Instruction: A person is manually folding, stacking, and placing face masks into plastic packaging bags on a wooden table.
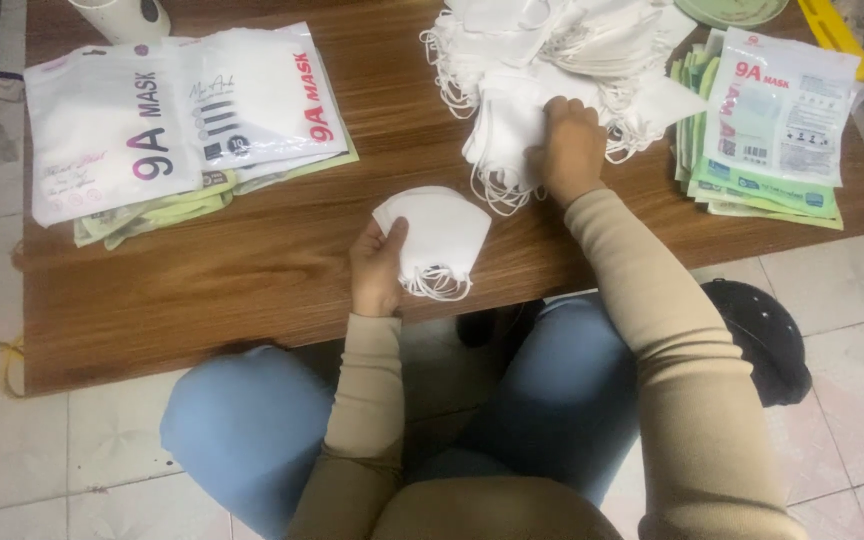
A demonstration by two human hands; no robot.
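Observation:
My left hand (376, 268) holds a small stack of folded white face masks (437, 238) near the front edge of the low wooden table (252, 270); their ear loops hang below. My right hand (570, 145) reaches forward and grips a mask at the near side of a large loose pile of white masks (552, 60) at the table's far middle. Both sleeves are beige.
Filled white mask packets (177, 115) lie stacked at the left, over green ones. A stack of flat green and white packets (777, 125) lies at the right. A green plate (732, 10) sits at the far right. A black cap (767, 340) lies on the tiled floor.

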